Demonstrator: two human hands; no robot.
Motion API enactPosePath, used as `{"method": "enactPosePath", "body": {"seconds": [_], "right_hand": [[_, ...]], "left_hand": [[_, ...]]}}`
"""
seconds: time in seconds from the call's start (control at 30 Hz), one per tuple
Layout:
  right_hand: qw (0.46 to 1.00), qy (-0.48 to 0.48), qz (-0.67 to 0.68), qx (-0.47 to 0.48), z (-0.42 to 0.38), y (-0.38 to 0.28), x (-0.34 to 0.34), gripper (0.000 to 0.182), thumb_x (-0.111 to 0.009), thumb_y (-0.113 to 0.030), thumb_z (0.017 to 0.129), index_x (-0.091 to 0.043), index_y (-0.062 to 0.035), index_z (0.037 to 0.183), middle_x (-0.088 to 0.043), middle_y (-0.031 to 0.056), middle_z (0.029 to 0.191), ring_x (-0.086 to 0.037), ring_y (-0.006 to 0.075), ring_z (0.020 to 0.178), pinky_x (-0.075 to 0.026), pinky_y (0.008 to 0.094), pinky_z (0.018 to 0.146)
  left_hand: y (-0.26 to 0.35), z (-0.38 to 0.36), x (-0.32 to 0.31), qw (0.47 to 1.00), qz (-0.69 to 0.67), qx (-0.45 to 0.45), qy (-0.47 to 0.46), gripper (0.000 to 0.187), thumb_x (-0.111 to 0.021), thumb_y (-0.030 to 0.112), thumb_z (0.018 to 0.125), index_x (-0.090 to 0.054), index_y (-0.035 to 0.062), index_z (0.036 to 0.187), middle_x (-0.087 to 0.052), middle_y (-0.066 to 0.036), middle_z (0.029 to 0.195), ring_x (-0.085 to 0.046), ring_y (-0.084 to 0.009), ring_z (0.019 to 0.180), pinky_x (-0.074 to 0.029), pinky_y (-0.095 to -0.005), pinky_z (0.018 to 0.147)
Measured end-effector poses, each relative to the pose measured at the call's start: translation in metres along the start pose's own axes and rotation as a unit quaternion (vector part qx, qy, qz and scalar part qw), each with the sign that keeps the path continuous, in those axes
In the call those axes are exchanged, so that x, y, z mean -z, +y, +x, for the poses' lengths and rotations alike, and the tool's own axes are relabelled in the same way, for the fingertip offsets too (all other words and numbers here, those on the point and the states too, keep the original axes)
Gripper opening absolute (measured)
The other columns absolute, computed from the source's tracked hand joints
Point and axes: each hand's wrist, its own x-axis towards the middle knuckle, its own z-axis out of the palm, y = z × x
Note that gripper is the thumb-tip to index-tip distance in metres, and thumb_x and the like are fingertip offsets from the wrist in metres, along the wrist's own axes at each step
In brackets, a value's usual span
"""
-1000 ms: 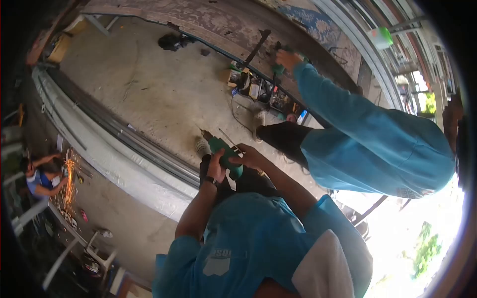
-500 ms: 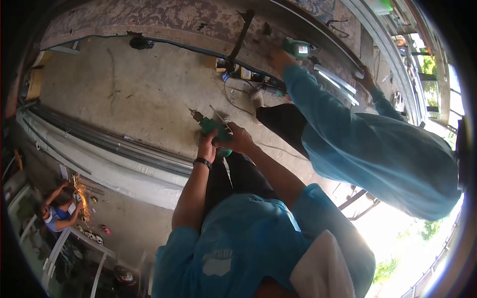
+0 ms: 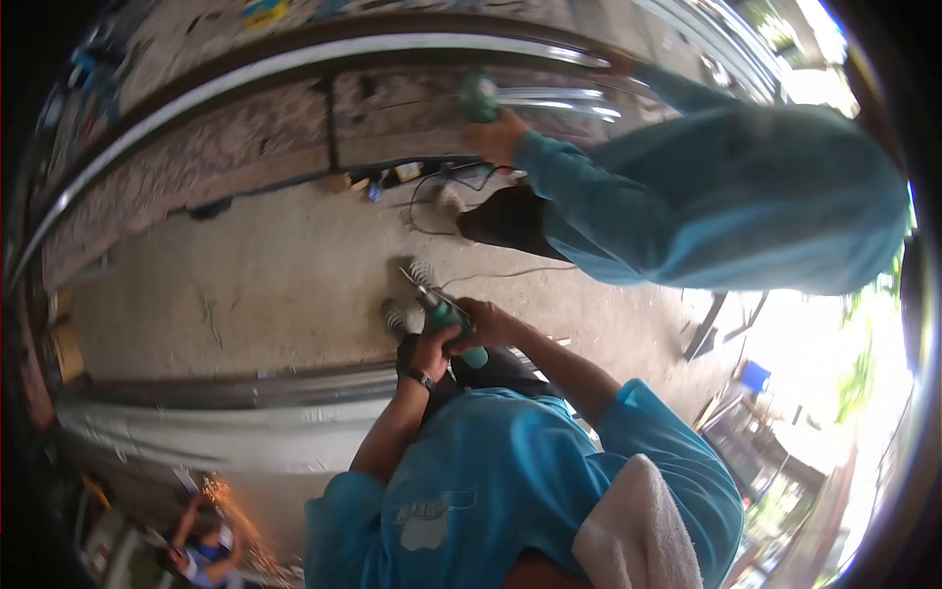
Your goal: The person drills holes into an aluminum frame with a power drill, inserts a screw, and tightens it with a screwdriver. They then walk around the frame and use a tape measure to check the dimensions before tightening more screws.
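A green power drill [image 3: 444, 316] is between my hands in front of my waist, its bit pointing up and left toward the floor. My left hand [image 3: 432, 353], with a dark watch on the wrist, is closed around the drill body from the left. My right hand [image 3: 486, 324] closes on its other side, with a thin pale strip or wire beside the fingers. Below the hands the rounded green end of the drill sticks out. My patterned shoes [image 3: 397, 316] show just beyond the bit.
At right a co-worker in a blue shirt [image 3: 628, 206] holds another green drill [image 3: 481, 96] over a bench with a long metal bar [image 3: 392, 42]. A cable [image 3: 510, 273] crosses the floor. Wrapped profiles [image 3: 196, 432] lie at left. Another person [image 3: 206, 550] works amid sparks [image 3: 231, 506].
My view has turned and shifted, so the bench and long bar show more fully. My hands keep hold of the drill. The co-worker's drill is now further left in view.
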Motion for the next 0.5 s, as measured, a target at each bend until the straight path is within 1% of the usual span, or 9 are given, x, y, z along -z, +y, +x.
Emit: {"method": "enactPosePath", "body": {"seconds": [0.03,0.1,0.17,0.23,0.27,0.3,0.37,0.4,0.5], "right_hand": [[0.999,0.020,0.012,-0.044,-0.024,0.000,0.002,0.100,-0.096,-0.042,0.062,-0.054,-0.0025,0.143,-0.068,0.0200,0.130,-0.067,0.0311,0.121,-0.053,0.0405,0.103],[0.995,0.092,0.041,-0.006,-0.066,0.027,-0.005,0.098,-0.095,-0.041,0.062,-0.055,-0.0026,0.142,-0.070,0.0196,0.128,-0.067,0.0315,0.120,-0.053,0.0410,0.103],[0.985,0.139,0.099,0.003,-0.110,0.052,-0.012,0.090,-0.095,-0.034,0.065,-0.056,-0.0042,0.141,-0.070,0.0169,0.125,-0.068,0.0278,0.117,-0.053,0.0408,0.102],[0.967,0.191,0.168,0.029,-0.148,0.084,-0.020,0.087,-0.095,-0.029,0.067,-0.056,-0.0059,0.141,-0.070,0.0153,0.122,-0.067,0.0251,0.115,-0.052,0.0393,0.102],[0.953,0.224,0.198,0.050,-0.167,0.098,-0.026,0.082,-0.093,-0.024,0.070,-0.056,-0.0062,0.141,-0.070,0.0120,0.120,-0.066,0.0207,0.112,-0.052,0.0384,0.102],[0.941,0.237,0.239,0.040,-0.182,0.122,-0.035,0.079,-0.092,-0.024,0.073,-0.056,-0.0069,0.141,-0.070,0.0092,0.121,-0.066,0.0191,0.112,-0.052,0.0382,0.101],[0.902,0.288,0.320,0.039,-0.220,0.147,-0.039,0.077,-0.091,-0.024,0.075,-0.056,-0.0068,0.142,-0.070,0.0070,0.121,-0.066,0.0184,0.112,-0.052,0.0380,0.102],[0.879,0.300,0.369,0.026,-0.239,0.162,-0.039,0.077,-0.091,-0.023,0.076,-0.056,-0.0061,0.142,-0.069,0.0066,0.121,-0.066,0.0184,0.113,-0.051,0.0373,0.103],[0.803,0.328,0.497,-0.002,-0.286,0.217,-0.017,0.075,-0.092,-0.022,0.075,-0.058,-0.0033,0.140,-0.070,0.0060,0.121,-0.066,0.0182,0.112,-0.052,0.0352,0.101]], "left_hand": [[0.005,-0.014,-0.032,0.998,0.052,0.008,-0.022,0.061,-0.076,0.007,0.087,-0.051,0.0111,0.142,-0.064,-0.004,0.121,-0.064,-0.0218,0.111,-0.053,-0.0383,0.097],[0.003,-0.023,-0.069,0.975,0.193,0.029,-0.105,0.063,-0.077,0.011,0.087,-0.047,0.0077,0.143,-0.059,-0.006,0.129,-0.059,-0.0220,0.120,-0.049,-0.0387,0.103],[-0.016,-0.024,-0.086,0.926,0.330,0.053,-0.174,0.071,-0.080,0.018,0.086,-0.041,0.0065,0.145,-0.056,-0.008,0.133,-0.055,-0.0226,0.125,-0.046,-0.0400,0.107],[-0.055,-0.003,-0.084,0.854,0.458,0.072,-0.237,0.083,-0.085,0.026,0.084,-0.034,0.0076,0.147,-0.054,-0.011,0.133,-0.054,-0.0238,0.126,-0.044,-0.0421,0.110],[-0.074,0.005,-0.087,0.830,0.482,0.075,-0.272,0.092,-0.085,0.036,0.085,-0.026,0.0036,0.148,-0.049,-0.015,0.137,-0.052,-0.0258,0.128,-0.043,-0.0426,0.110],[-0.093,0.013,-0.091,0.779,0.547,0.042,-0.304,0.100,-0.083,0.044,0.086,-0.020,0.0003,0.150,-0.048,-0.019,0.141,-0.051,-0.0299,0.132,-0.041,-0.0443,0.113],[-0.114,0.020,-0.130,0.688,0.628,0.094,-0.350,0.112,-0.081,0.050,0.086,-0.010,-0.0017,0.156,-0.043,-0.024,0.149,-0.047,-0.0351,0.139,-0.038,-0.0450,0.117],[-0.124,0.017,-0.162,0.654,0.660,0.114,-0.352,0.120,-0.079,0.055,0.086,-0.005,-0.0030,0.160,-0.040,-0.028,0.155,-0.042,-0.0380,0.146,-0.036,-0.0451,0.120],[-0.171,0.043,-0.231,0.581,0.698,0.164,-0.385,0.116,-0.080,0.055,0.085,-0.013,0.0023,0.163,-0.036,-0.026,0.159,-0.037,-0.0343,0.150,-0.031,-0.0449,0.122]]}}
